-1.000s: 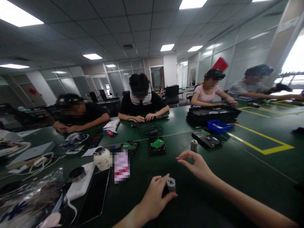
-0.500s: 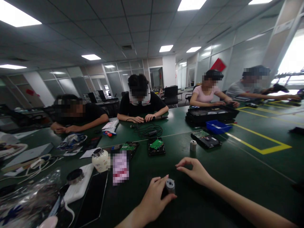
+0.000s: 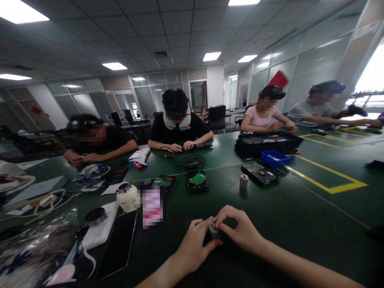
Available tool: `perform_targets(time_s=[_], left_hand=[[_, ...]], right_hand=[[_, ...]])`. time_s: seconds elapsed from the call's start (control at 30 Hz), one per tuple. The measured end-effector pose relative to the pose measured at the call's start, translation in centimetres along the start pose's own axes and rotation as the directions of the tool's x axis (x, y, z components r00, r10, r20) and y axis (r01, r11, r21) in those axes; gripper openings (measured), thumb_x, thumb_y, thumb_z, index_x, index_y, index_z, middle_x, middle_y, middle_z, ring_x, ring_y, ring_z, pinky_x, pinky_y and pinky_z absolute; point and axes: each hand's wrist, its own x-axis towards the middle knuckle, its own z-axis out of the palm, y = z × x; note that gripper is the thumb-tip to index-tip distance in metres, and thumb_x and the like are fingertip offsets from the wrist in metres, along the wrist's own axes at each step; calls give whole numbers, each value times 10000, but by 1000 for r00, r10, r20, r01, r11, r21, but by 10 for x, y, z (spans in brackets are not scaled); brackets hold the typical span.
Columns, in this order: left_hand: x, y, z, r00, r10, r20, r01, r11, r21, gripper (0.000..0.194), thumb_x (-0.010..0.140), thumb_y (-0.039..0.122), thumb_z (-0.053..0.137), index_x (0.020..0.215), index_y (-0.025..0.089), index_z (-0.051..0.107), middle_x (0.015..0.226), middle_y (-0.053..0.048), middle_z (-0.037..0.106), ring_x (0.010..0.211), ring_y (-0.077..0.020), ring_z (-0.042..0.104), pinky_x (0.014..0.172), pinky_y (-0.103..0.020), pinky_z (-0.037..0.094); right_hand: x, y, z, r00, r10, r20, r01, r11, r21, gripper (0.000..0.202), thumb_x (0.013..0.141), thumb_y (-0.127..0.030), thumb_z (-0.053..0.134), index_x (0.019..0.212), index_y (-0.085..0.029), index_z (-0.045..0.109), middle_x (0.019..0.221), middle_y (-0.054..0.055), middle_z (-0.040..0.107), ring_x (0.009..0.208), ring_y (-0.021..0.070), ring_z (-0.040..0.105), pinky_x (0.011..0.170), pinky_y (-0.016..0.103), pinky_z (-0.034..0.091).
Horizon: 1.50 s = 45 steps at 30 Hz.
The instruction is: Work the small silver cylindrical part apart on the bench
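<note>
A small grey cylindrical motor (image 3: 214,230) stands upright on the green table in front of me. My left hand (image 3: 193,245) is curled round it from the left, fingers at its far side and thumb at its near side. From the right, my right hand (image 3: 241,229) reaches its top end with thumb and index finger pinched together. Whether something small sits between those fingertips cannot be made out. Farther off stands a second similar metal cylinder (image 3: 243,181), beside a hard drive (image 3: 261,175) with its circuit board showing.
Another hard drive (image 3: 198,182) lies ahead, and a blue tray (image 3: 276,159) sits back right. To my left are a cream jar (image 3: 127,198), a dark tablet (image 3: 118,246), a white power bank (image 3: 100,226) and plastic bags (image 3: 45,248). Several people sit across the table (image 3: 300,216).
My right hand has moved left and down, from apart to the top of the motor, its fingertips now at it. My left hand stays round the motor.
</note>
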Motion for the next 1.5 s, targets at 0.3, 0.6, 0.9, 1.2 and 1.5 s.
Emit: perform_targets(time_s=[0.3,0.6,0.9,1.2,1.5], left_hand=[[-2,3,0,1000,-18,-8,19,999,38,468,875,300,665,1308,234,501,1325,-62,585,1219,-251,519,1070,-449,362],[0,5,-1,998,-60,4,60,994,96,494,818,208,678,1283,196,514,1273,-81,615,1183,-264,538,1054,-455,384],[1,2,-1,999,-27,40,22,993,119,461,875,262,641,1302,184,486,1360,-93,555,1253,-228,498,1097,-421,324],[1,-2,1,999,1,34,-6,988,155,462,880,297,649,1293,172,483,1372,-111,542,1258,-228,500,1086,-409,333],[2,-4,1,999,37,14,-39,982,183,438,901,381,623,1270,174,509,1358,-111,557,1242,-235,521,1062,-403,371]], right_hand=[[-2,0,3,998,46,46,-48,997,57,97,823,-271,680,870,-188,665,856,38,684,822,199,648,784,343,520],[-14,22,1,978,-81,194,115,979,-170,501,832,-312,677,1314,-294,540,1282,109,560,1200,284,515,1004,467,424],[-15,20,2,984,-141,108,159,970,-182,362,839,-325,664,1185,-242,600,1231,112,626,1143,268,576,958,454,451],[-16,26,2,989,-145,41,150,978,-146,343,811,-346,706,1121,-227,622,1224,117,617,1136,266,578,952,442,467],[-16,29,1,991,-134,-14,131,985,-110,231,783,-349,728,964,-219,667,1173,114,622,1085,273,594,928,440,486]])
